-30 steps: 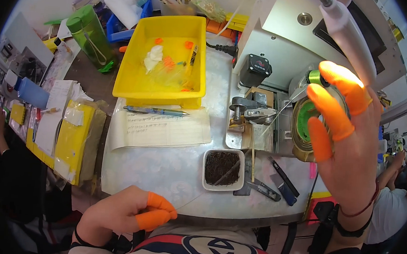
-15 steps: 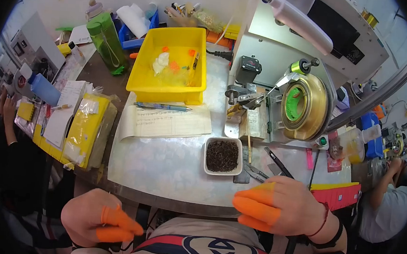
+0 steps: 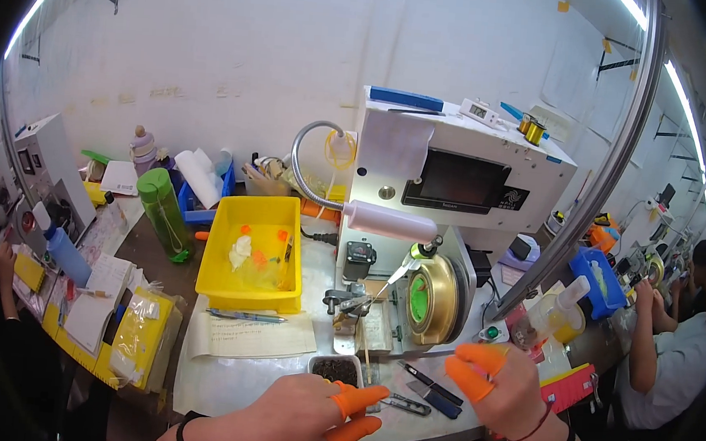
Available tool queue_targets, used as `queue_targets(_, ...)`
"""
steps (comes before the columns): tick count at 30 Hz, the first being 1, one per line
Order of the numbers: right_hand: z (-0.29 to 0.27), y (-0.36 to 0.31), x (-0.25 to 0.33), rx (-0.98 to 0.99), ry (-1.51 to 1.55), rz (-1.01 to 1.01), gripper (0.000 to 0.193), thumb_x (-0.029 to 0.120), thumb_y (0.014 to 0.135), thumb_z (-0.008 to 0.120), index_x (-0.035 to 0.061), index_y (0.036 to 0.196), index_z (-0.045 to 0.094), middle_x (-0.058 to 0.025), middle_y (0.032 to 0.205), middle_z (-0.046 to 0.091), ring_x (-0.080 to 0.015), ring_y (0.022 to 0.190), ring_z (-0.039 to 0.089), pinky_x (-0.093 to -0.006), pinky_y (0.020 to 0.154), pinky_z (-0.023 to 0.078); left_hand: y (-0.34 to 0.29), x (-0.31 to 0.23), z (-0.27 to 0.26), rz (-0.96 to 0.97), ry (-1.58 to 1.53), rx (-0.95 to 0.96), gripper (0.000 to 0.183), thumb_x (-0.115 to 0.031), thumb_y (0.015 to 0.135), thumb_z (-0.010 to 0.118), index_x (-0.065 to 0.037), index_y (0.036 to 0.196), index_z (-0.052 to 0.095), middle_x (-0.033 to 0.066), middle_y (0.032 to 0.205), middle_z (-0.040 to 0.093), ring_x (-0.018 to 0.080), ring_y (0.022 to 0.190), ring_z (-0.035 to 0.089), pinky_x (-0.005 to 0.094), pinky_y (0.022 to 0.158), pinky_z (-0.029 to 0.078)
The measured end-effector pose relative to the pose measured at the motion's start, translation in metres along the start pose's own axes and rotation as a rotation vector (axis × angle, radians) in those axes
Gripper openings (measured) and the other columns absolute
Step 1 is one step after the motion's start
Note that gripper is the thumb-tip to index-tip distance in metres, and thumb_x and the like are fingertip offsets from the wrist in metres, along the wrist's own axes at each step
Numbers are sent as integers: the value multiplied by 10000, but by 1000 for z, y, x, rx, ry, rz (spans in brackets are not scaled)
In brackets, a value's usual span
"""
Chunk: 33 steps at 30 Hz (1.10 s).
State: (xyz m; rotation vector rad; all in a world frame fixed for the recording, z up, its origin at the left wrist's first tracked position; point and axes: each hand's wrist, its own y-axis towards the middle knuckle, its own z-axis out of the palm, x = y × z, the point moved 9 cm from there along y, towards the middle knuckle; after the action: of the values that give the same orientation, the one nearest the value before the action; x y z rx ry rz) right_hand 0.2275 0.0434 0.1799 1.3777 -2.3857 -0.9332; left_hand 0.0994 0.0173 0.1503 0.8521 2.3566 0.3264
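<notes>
Our left hand (image 3: 298, 411) hovers low over the table (image 3: 224, 380), orange-capped fingers (image 3: 360, 399) loosely extended, holding nothing. Small black tray (image 3: 335, 370) of dark bits sits just above those fingers, nearly touching. Our right hand (image 3: 505, 392) is raised, fingers (image 3: 474, 371) narrow in a loose pinch, empty as far as we can tell. Dark hand tools (image 3: 431, 390) lie between both hands. Gold winding spool (image 3: 438, 298) stands just above the right fingers; yellow bin (image 3: 252, 256) is well up-left of the left ones.

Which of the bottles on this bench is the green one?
The tall green bottle standing just left of the yellow bin; the blue bottle is further left, the clear squeeze bottle far right.
</notes>
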Motion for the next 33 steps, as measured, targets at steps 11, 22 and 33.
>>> queue_targets(11, -22, 148, -184, -682, 938, 559, 170, 140, 808, 595, 21, 926, 566, -40, 795, 607, -77, 609, 534, -204, 559, 420, -13, 130, 21, -159, -126, -496, 229, 8, 697, 644, -43, 914, 588, 63, 756, 636, 174, 635, 599, 246, 582, 462)
queue_targets(22, 28, 196, -206, -415, 803, 678, 178, 145, 786, 604, 15, 901, 562, -29, 779, 590, -71, 591, 485, -203, 533, 389, -33, 157, 25, -237, -172, -558, 195, -56, 669, 685, -53, 855, 626, 84, 718, 613, 217, 574, 556, 277, 538, 440)
queue_targets(33, 36, 206, -209, -285, 571, 528, 213, 148, 784, 586, -31, 899, 575, -72, 760, 591, -120, 621, 525, -243, 593, 427, -24, 150, 30, -171, -144, -520, 199, -45, 678, 665, -54, 871, 618, 69, 719, 620, 209, 550, 547, 281, 521, 424)
